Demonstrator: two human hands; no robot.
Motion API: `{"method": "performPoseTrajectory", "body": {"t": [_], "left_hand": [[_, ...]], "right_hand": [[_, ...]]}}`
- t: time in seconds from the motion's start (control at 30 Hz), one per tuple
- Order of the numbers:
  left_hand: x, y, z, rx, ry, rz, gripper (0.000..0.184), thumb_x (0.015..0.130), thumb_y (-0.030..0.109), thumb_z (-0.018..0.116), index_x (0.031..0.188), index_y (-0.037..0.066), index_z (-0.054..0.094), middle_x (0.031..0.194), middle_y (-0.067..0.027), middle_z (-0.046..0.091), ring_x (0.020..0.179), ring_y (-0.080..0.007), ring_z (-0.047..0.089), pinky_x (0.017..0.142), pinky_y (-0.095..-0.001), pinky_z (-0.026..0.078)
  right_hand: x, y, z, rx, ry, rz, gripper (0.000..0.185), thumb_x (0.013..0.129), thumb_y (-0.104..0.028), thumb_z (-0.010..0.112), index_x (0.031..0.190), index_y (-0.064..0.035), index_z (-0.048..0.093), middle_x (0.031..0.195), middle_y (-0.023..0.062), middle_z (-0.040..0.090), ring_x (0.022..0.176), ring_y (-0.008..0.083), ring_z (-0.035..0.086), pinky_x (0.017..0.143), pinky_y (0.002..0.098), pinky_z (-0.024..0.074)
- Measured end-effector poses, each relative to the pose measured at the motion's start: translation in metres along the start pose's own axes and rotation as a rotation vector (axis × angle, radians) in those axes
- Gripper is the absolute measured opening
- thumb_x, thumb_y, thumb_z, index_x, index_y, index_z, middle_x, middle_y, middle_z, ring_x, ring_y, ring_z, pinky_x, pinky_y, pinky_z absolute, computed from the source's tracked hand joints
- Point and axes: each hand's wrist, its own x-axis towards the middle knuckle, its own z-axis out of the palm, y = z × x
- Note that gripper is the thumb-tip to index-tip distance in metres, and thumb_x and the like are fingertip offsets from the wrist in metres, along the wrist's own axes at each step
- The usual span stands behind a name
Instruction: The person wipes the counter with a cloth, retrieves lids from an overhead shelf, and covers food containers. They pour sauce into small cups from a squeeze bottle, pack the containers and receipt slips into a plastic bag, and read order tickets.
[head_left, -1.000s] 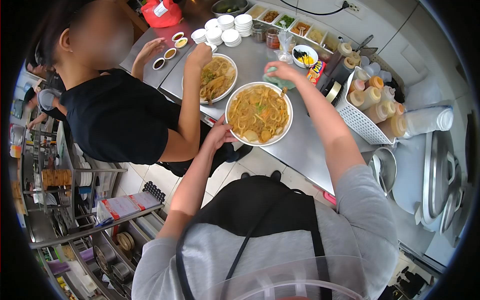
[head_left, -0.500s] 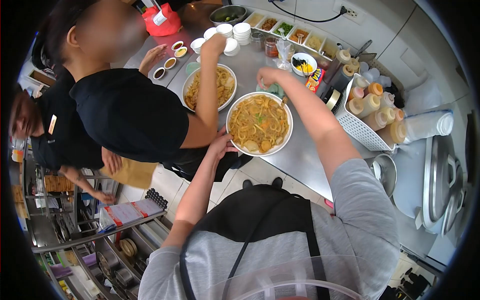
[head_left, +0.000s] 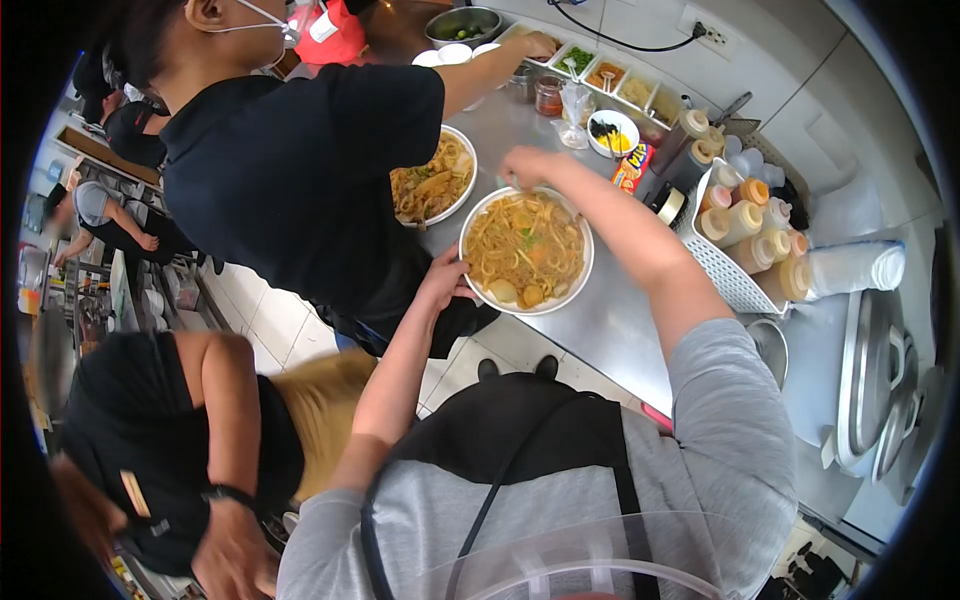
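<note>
A white bowl of noodles (head_left: 526, 250) with potato-like chunks and a bit of green garnish is in front of me, over the edge of the steel counter. My left hand (head_left: 443, 281) grips its left rim, thumb on top and fingers beneath. At the far rim is my right hand (head_left: 527, 168), its fingers curled down against the edge. Whatever it pinches is hidden; the green cloth seen earlier does not show. A second bowl of noodles (head_left: 437, 180) sits to the left, partly behind a co-worker's arm.
A co-worker in black (head_left: 300, 170) stands close on my left, arm stretched to the topping trays (head_left: 608, 76). Another person (head_left: 190, 420) is near my left elbow. Squeeze bottles fill a white basket (head_left: 715, 255) at right, near a small white bowl (head_left: 613, 133).
My right hand has shifted slightly left onto the bowl's far rim, and the green cloth is out of sight. The co-worker now reaches to the toppings; the second person has come closer.
</note>
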Motion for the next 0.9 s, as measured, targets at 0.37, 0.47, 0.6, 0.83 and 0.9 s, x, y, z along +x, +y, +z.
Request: {"method": "performPoseTrajectory", "body": {"t": [0.37,0.47,0.6,0.83,0.9], "left_hand": [[-0.005,0.002,0.007,-0.03,0.043,-0.003,0.06,0.076,-0.002,0.04,0.133,0.01,0.029,0.103,-0.013,0.058,0.075,-0.0198,0.064,0.053,-0.0284,0.056],[-0.002,-0.005,0.006,-0.059,0.07,-0.018,0.065,0.075,-0.004,0.043,0.135,0.015,0.028,0.101,-0.0117,0.056,0.073,-0.0155,0.061,0.052,-0.0272,0.055],[0.0,-0.011,0.005,-0.035,0.069,0.004,0.063,0.074,-0.004,0.039,0.134,0.01,0.028,0.109,-0.0124,0.054,0.076,-0.0188,0.063,0.054,-0.0292,0.056],[-0.002,-0.012,0.004,-0.108,0.033,0.023,0.062,0.074,-0.005,0.038,0.134,0.01,0.026,0.105,-0.0146,0.057,0.074,-0.0221,0.064,0.053,-0.0302,0.057],[-0.007,-0.015,0.004,-0.174,0.049,0.031,0.059,0.075,-0.005,0.038,0.131,0.007,0.03,0.101,-0.0161,0.058,0.071,-0.0228,0.064,0.052,-0.0307,0.057]], "right_hand": [[0.073,0.062,-0.001,-0.19,0.291,0.438,0.025,0.079,-0.016,0.047,0.095,-0.0014,0.061,0.107,0.0212,0.056,0.098,0.0317,0.056,0.077,0.0409,0.0469],[0.119,0.054,0.035,-0.227,0.616,0.883,0.024,0.078,-0.015,0.048,0.095,-0.0034,0.061,0.104,0.0179,0.057,0.094,0.0296,0.058,0.076,0.0407,0.0467],[0.133,0.045,0.026,0.003,0.557,0.281,0.022,0.075,-0.018,0.053,0.089,-0.0036,0.064,0.093,0.0148,0.062,0.086,0.0257,0.06,0.074,0.036,0.0464],[0.021,0.065,0.016,0.374,0.255,-0.03,0.017,0.071,-0.011,0.056,0.084,-0.0111,0.067,0.083,0.0156,0.061,0.08,0.0287,0.059,0.075,0.036,0.0458],[-0.011,0.072,0.024,0.239,0.339,-0.015,0.018,0.071,-0.009,0.055,0.085,-0.0124,0.067,0.087,0.0164,0.06,0.081,0.0293,0.059,0.075,0.0369,0.046]]}}
